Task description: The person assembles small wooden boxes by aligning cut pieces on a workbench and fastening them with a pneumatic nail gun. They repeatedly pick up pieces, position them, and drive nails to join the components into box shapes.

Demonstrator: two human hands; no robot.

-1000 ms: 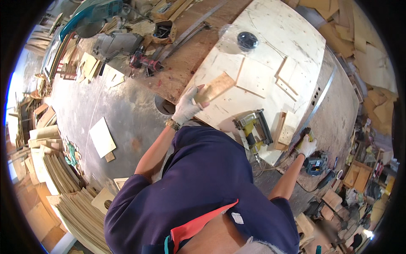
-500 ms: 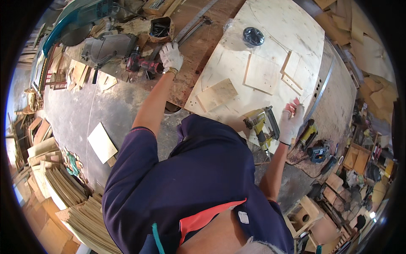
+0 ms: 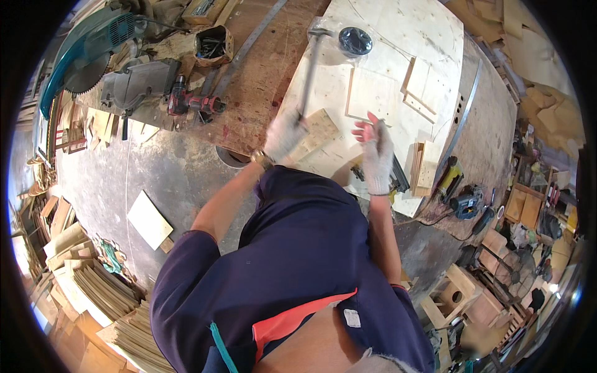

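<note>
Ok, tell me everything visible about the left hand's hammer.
The hammer has a slim grey shaft, metallic-looking, and a head set crosswise at its far end. The gloved left hand grips and hides the near end. The shaft points forward over the pale board, head left of the black roll. Blur hides finer detail.

Teal saw (image 3: 86,43), upper left; red-black drill (image 3: 186,102) nearby; thin boards (image 3: 109,283) stacked lower left.

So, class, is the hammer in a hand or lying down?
In a hand: the left hand, slightly blurred, closes around the handle end of the hammer.
</note>
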